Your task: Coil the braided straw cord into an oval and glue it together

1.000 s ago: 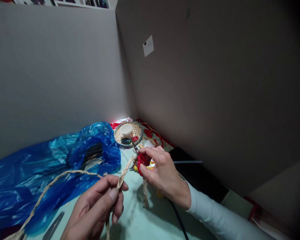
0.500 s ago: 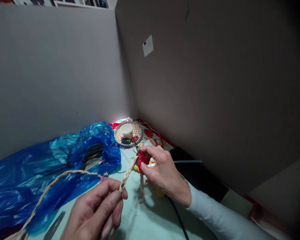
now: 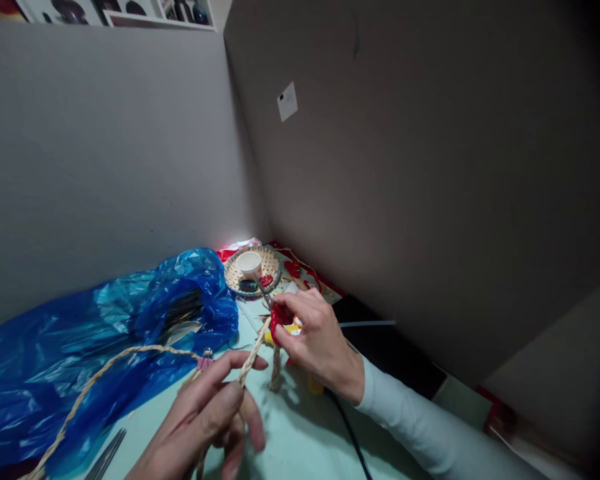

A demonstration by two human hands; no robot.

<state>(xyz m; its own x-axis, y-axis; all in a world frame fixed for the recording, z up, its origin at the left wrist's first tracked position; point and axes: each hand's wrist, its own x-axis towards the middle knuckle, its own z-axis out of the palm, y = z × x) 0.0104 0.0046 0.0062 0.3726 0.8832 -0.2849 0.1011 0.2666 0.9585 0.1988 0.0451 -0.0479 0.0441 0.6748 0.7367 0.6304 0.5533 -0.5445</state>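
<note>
A pale braided straw cord runs up from my left hand, which pinches it between thumb and forefinger while the other fingers hang loose. My right hand grips red-handled scissors, their metal blades pointing away from me. The cord's upper end meets the scissors at my right fingertips, where the fingers cover the contact. Beneath that hand hangs another length of braid. Whether it is the same cord I cannot tell.
A blue plastic bag spreads over the left, with a long cord across it. Behind, a woven basket holds a white cup. A pink clip and dark thin tools lie nearer; a black cable runs right.
My left forefinger has stretched out and its lower fingers have spread, with the cord still pinched. The view has shifted slightly; my right hand keeps the scissors.
</note>
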